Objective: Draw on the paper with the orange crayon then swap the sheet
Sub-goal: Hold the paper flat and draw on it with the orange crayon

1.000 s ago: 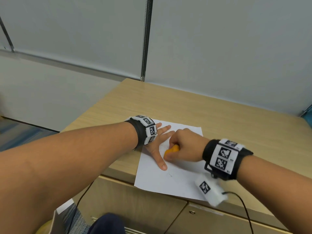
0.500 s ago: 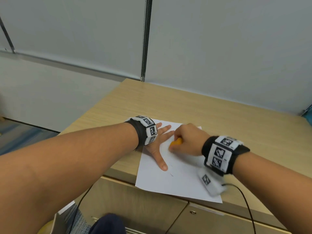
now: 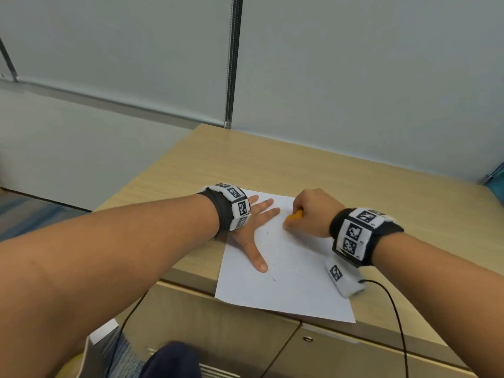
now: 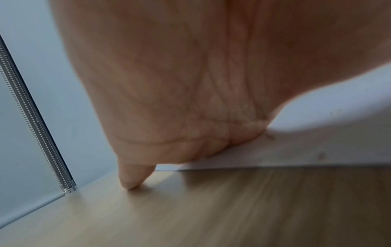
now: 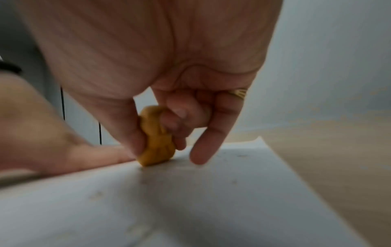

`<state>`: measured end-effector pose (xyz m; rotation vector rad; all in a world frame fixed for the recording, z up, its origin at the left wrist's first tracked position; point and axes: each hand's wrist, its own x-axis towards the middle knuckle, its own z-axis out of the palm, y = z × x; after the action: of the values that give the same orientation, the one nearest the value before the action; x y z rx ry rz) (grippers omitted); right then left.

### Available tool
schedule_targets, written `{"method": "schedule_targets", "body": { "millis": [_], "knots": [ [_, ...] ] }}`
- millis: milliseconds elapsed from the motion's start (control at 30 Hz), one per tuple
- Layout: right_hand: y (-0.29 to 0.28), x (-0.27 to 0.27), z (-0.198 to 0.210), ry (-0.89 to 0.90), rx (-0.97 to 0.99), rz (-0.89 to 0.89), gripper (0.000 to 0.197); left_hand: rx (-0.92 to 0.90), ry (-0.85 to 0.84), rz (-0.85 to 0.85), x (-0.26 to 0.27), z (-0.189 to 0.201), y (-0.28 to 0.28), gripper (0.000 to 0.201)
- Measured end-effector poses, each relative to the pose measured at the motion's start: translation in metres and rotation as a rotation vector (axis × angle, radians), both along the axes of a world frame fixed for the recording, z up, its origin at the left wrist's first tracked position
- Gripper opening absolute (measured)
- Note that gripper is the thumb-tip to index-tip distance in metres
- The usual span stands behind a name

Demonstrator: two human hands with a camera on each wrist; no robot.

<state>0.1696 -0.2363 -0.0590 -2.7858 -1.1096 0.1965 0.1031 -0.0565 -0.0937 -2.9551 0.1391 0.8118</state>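
A white sheet of paper (image 3: pixel 289 279) lies on the wooden desk (image 3: pixel 354 181), its near edge hanging over the desk's front. My left hand (image 3: pixel 253 227) lies flat on the sheet's left side, fingers straight and spread, thumb pointing toward me. My right hand (image 3: pixel 311 214) grips a short, chunky orange crayon (image 3: pixel 294 215) near the sheet's far edge. In the right wrist view the orange crayon (image 5: pixel 156 138) is pinched between thumb and curled fingers, its tip touching the paper (image 5: pixel 190 200). The left wrist view shows my palm (image 4: pixel 190 100) pressed on the paper (image 4: pixel 317 142).
Grey partition panels (image 3: pixel 354 64) stand right behind the desk. A drawer front (image 3: pixel 218 328) sits below the desk's near edge. A black cable (image 3: pixel 395 309) runs from my right wrist across the desk front. Faint small marks dot the sheet.
My right hand with the crayon has slid away from me and to the right, up the sheet toward its far edge. The left hand has stayed flat in place.
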Motion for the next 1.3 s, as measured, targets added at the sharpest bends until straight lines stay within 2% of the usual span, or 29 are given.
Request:
{"method": "schedule_targets", "body": {
  "millis": [67,133,167,200,300,333,400,467,500,633,700,767,800,900,933,1000,1067,1100,1200,1233,1300],
  "knots": [
    [0.001,-0.010,-0.006,0.011,0.013,0.043,0.029,0.010,0.001,-0.002,-0.001,0.000,-0.001,0.155],
    [0.003,-0.037,-0.010,0.117,-0.035,0.217,0.029,0.044,-0.007,-0.021,-0.001,-0.001,-0.001,0.160],
    [0.002,-0.042,-0.011,0.177,-0.044,0.249,0.029,0.047,-0.006,-0.028,0.000,-0.001,-0.001,0.161],
    [0.000,-0.036,-0.009,0.192,-0.030,0.225,0.030,0.041,-0.003,-0.025,0.001,-0.001,-0.001,0.162],
    [-0.001,-0.004,-0.003,0.051,0.057,0.008,0.032,0.015,0.010,-0.002,0.001,-0.001,-0.001,0.162],
    [0.000,-0.004,-0.004,0.021,0.057,0.003,0.032,0.010,0.010,0.002,0.001,-0.002,-0.001,0.161],
    [0.004,-0.025,-0.006,0.048,-0.006,0.144,0.030,0.020,-0.005,-0.007,0.001,-0.002,-0.001,0.161],
    [0.005,-0.043,-0.007,0.174,-0.074,0.262,0.029,0.023,-0.010,-0.024,0.000,-0.002,-0.001,0.160],
    [0.005,-0.039,-0.004,0.195,-0.083,0.251,0.029,0.018,-0.007,-0.024,-0.001,-0.002,0.000,0.159],
    [0.006,-0.005,0.001,-0.011,0.004,0.035,0.031,-0.006,0.011,-0.001,0.000,0.000,-0.001,0.159],
    [0.005,-0.021,-0.004,0.036,-0.026,0.154,0.028,0.014,0.009,-0.006,0.000,-0.001,-0.001,0.162],
    [0.000,-0.037,-0.007,0.156,-0.084,0.273,0.029,0.034,0.002,-0.014,0.001,-0.002,-0.001,0.165],
    [-0.001,-0.034,-0.004,0.184,-0.085,0.259,0.030,0.032,0.003,-0.014,0.001,-0.001,-0.001,0.164],
    [0.000,-0.005,0.002,0.035,-0.030,0.092,0.032,0.005,0.009,-0.006,0.001,-0.001,-0.001,0.157],
    [0.002,-0.006,0.000,0.002,-0.030,0.086,0.031,0.004,0.008,-0.007,0.001,-0.001,-0.001,0.156],
    [0.006,-0.028,-0.003,0.032,-0.074,0.220,0.027,0.032,-0.002,-0.018,0.000,-0.001,-0.002,0.159],
    [0.005,-0.044,-0.005,0.154,-0.107,0.321,0.028,0.050,-0.007,-0.028,0.000,-0.001,-0.002,0.162],
    [0.005,-0.037,-0.003,0.170,-0.099,0.295,0.028,0.047,-0.003,-0.027,0.000,-0.001,-0.002,0.162],
    [0.006,-0.003,0.001,0.012,-0.053,0.088,0.029,0.011,0.006,-0.003,0.000,-0.001,-0.001,0.159],
    [0.006,-0.003,-0.002,-0.021,-0.040,0.075,0.028,0.005,0.003,-0.002,0.000,-0.001,-0.001,0.160],
    [0.005,-0.024,-0.007,0.030,-0.060,0.208,0.025,0.020,-0.014,-0.015,0.001,-0.003,-0.001,0.163]
  ]
}}
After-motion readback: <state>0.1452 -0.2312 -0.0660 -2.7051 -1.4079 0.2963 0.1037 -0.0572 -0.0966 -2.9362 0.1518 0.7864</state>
